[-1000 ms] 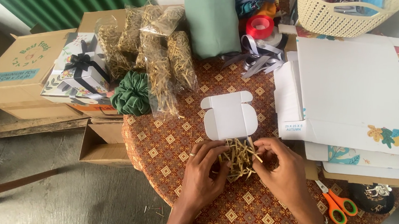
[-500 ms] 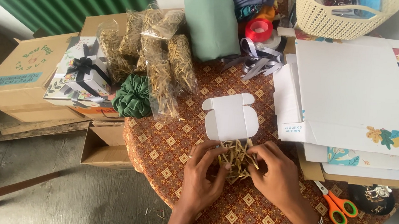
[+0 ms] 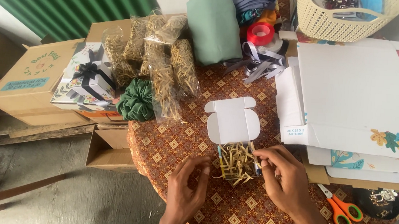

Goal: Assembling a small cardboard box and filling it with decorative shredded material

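Small white gift box (image 3: 234, 123), lid flipped up, sits mid-frame on the patterned tablecloth (image 3: 169, 151), brimming with tan shredded paper (image 3: 238, 161). Right hand (image 3: 284, 177) pinches strands; left hand (image 3: 186, 186) hovers released.

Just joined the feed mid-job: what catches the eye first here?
At centre, a small white box with its lid open, stuffed with straw-coloured shredded paper; the right hand touches it, the left hand is just beside. Behind stand clear bags of the same filler, and orange scissors lie at lower right.
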